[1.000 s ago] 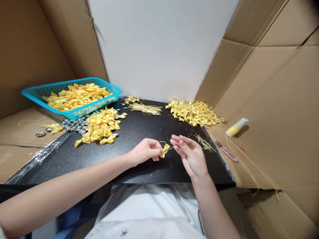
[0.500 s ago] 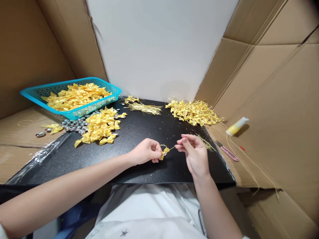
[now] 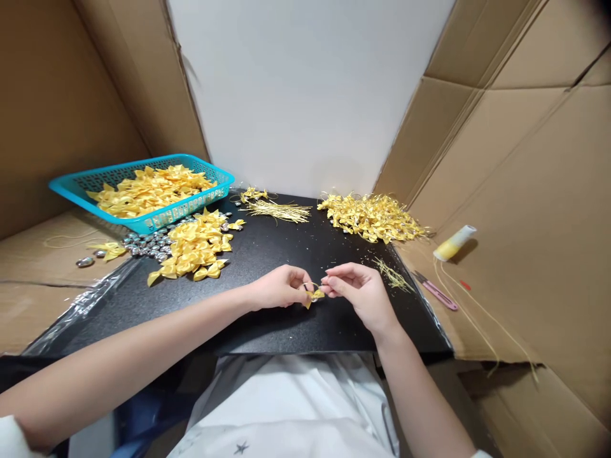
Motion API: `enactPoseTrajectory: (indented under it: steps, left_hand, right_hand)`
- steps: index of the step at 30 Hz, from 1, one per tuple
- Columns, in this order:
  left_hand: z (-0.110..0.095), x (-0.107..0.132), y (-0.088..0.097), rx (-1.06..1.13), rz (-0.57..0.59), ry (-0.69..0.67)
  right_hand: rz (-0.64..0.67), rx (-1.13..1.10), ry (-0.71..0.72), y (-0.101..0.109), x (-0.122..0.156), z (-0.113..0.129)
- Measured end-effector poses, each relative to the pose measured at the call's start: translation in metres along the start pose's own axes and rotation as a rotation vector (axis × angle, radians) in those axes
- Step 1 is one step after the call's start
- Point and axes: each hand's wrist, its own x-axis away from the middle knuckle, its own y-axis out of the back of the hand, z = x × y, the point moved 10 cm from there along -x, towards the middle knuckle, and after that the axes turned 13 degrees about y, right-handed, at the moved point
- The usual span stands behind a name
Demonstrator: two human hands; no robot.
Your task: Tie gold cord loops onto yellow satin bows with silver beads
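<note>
Holding the bow: left hand (image 3: 281,287), its thumb and fingers pinching one side of the yellow bow (image 3: 314,296), in much the same spot as half a second ago.
Right hand: come back leftward (image 3: 358,289); earlier it stood farther off with the string drawn out straight, and now its fingertips are close together just beside the bow. Whether they grip is too small to tell.
String: bent in a small loop (image 3: 312,284) above the bow, between both hands.
Bow's place: at the left fingertips, just left of the right ones, over the near part of the black table (image 3: 267,248).
Cut strings: a small heap (image 3: 395,276) beyond the right hand, near the pink snips (image 3: 436,291).
</note>
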Motion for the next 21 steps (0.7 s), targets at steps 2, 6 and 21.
enactPoseTrajectory:
  steps: [2, 6, 21]
  left_hand:
    - [-0.003, -0.001, -0.001, -0.038, 0.024, -0.013]
    - [-0.008, -0.005, -0.001, -0.128, 0.064, -0.009]
    - [-0.012, -0.032, 0.013, -0.202, -0.001, 0.051]
  right_hand:
    - [0.032, 0.006, -0.009, -0.004, -0.004, 0.0]
    - [0.056, 0.02, -0.011, -0.007, -0.015, 0.002]
    - [0.016, 0.037, 0.063, -0.003, -0.037, 0.001]
